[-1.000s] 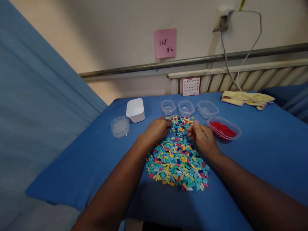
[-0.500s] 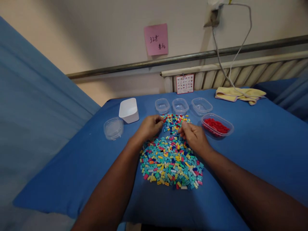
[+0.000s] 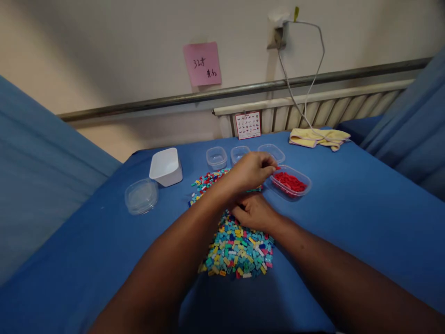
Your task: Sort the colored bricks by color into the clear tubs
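My left hand [image 3: 255, 170] crosses above my right wrist, its closed fingertips at the left rim of a clear plastic tub [image 3: 306, 186]. A bit of red shows at those fingertips, seemingly a small red toy brick [image 3: 278, 168]. Many red bricks [image 3: 291, 182] lie inside the tub. Underneath, my right hand [image 3: 257, 212] rests low over the pile of mixed-colour toy bricks [image 3: 239, 250], fingers curled down; what they hold, if anything, is hidden. My left forearm covers part of the pile.
Three clear tubs, one of them the left tub [image 3: 216, 158], stand along the back. A white bin [image 3: 166, 167] and stacked clear lids [image 3: 141, 197] sit at left. A yellow cloth [image 3: 318, 138] lies back right on the blue sheet [image 3: 347, 222]. A picture card [image 3: 248, 125] leans behind.
My left hand has moved right, from the pile's left side across to the red bricks' tub. My right hand has shifted lower and nearer over the pile. The view has turned slightly right.
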`<action>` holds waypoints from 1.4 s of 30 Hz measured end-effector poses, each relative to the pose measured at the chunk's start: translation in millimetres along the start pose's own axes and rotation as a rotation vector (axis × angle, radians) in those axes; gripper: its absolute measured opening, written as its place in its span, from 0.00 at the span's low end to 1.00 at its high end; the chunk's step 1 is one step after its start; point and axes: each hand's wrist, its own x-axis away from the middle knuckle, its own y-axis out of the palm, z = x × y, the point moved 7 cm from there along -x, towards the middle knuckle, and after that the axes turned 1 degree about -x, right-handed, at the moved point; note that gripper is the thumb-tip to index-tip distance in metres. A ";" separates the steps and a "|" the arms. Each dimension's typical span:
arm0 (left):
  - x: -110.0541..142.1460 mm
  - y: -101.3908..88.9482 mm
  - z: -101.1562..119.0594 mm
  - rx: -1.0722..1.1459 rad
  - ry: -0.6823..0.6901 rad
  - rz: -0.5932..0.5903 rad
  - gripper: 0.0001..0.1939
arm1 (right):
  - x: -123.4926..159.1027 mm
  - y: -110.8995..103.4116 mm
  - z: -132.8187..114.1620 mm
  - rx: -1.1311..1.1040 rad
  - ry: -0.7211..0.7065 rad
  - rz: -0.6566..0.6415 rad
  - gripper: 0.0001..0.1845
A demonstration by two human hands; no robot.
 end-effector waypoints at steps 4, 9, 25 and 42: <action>-13.8 0.3 14.8 -0.082 0.069 0.075 0.12 | 2.4 -0.1 1.7 -0.040 0.021 -0.007 0.20; 28.2 -44.8 -24.4 -0.306 -0.047 0.163 0.15 | 3.4 -18.7 -7.7 0.039 -0.057 0.197 0.26; 121.8 -64.1 -142.2 -0.578 -0.331 0.076 0.36 | -15.5 -20.6 49.1 0.547 0.087 0.150 0.38; 158.2 -26.9 -105.7 -0.612 -0.160 -0.188 0.35 | -22.6 30.8 16.2 0.643 -0.035 -0.418 0.52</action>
